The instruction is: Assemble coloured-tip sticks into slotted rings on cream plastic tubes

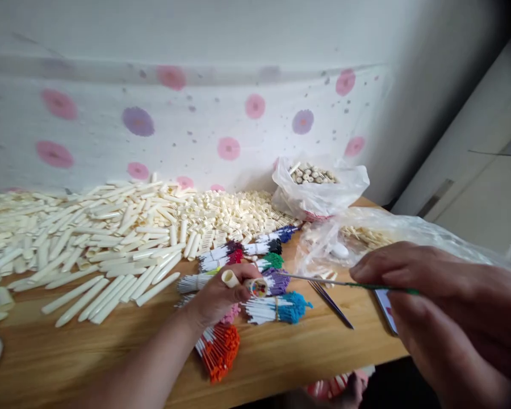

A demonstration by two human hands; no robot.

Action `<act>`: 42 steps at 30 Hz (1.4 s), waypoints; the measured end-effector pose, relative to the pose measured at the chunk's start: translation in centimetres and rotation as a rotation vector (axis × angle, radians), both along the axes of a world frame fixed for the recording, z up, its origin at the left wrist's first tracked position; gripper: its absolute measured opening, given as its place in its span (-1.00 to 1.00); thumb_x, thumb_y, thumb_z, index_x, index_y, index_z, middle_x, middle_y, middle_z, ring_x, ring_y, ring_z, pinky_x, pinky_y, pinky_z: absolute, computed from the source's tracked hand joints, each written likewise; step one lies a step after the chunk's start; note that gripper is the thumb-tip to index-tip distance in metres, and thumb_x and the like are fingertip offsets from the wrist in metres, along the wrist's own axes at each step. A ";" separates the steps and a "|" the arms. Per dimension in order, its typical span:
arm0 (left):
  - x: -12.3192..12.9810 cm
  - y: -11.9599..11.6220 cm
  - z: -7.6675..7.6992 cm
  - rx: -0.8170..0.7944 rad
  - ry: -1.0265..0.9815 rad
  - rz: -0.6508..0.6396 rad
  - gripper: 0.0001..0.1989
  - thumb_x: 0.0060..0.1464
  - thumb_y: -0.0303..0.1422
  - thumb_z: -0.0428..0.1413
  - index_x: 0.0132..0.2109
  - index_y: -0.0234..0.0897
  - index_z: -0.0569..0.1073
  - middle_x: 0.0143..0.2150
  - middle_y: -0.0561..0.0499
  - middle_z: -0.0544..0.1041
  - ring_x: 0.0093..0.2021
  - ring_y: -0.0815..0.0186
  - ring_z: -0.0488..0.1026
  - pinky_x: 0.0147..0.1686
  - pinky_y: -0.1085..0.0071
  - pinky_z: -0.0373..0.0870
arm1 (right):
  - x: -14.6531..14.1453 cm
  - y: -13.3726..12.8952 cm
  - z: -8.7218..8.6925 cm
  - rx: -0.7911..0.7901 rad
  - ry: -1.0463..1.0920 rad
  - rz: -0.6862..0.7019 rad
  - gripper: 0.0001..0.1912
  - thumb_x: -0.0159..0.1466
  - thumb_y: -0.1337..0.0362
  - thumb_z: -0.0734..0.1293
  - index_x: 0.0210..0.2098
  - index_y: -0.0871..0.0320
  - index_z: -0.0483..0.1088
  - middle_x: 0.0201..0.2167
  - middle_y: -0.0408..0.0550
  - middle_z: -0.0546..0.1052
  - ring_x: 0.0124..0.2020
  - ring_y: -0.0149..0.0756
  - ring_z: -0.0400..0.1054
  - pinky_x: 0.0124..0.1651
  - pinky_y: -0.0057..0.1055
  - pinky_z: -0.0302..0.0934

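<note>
My left hand [217, 298] is closed around cream plastic tubes. One open tube end [230, 278] sticks up by the thumb. Another round end [256, 287], with small coloured bits inside, faces me. On the right, my right hand [447, 307] pinches a thin stick [323, 279], greenish near the fingers, whose tip points left towards that round end. Around and beneath my left hand lie banded bundles of white sticks with coloured ends, among them blue [293, 308], purple [276, 282], orange [221, 352] and green [272, 261].
A large heap of cream tubes [123, 221] and short caps [234, 210] covers the back left of the wooden table [281, 363]. Plastic bags of small parts [319, 196] stand at the back right. Dark tweezers [334, 305] and part of a phone [385, 309] lie near my right hand.
</note>
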State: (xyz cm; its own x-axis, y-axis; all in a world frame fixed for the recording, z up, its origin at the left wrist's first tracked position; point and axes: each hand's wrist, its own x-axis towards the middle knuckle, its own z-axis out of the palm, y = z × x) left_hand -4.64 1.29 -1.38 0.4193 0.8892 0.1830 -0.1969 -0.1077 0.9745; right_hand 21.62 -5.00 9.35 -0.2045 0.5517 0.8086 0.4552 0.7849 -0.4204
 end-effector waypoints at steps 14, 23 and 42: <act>-0.1 0.2 0.3 0.078 0.077 -0.099 -0.70 -0.02 -0.13 0.26 -0.38 -0.32 0.54 -0.38 0.00 0.43 -0.35 0.29 0.33 -0.33 0.38 0.24 | -3.5 -0.1 -1.4 0.166 -0.177 0.237 -0.83 0.21 0.54 0.29 -0.21 0.26 0.37 -0.34 0.02 0.54 -0.27 -0.30 0.44 -0.23 -0.37 0.39; 0.1 0.2 0.5 0.059 0.053 -0.157 -0.75 -0.02 -0.18 0.28 -0.33 -0.31 0.55 -0.36 0.04 0.41 -0.35 0.31 0.32 -0.35 0.40 0.22 | -4.0 0.1 -1.6 0.103 -0.126 0.228 -0.91 0.24 0.53 0.29 -0.28 0.28 0.37 -0.38 0.03 0.53 -0.34 -0.34 0.41 -0.30 -0.42 0.34; -0.1 0.3 0.4 0.134 0.127 -0.080 -0.69 -0.05 -0.13 0.29 -0.25 -0.26 0.60 -0.33 0.01 0.45 -0.28 0.25 0.31 -0.26 0.34 0.17 | -4.1 0.0 -2.1 -0.074 -0.067 0.224 -0.89 0.27 0.50 0.29 -0.24 0.23 0.40 -0.35 -0.04 0.56 -0.33 -0.40 0.45 -0.27 -0.51 0.36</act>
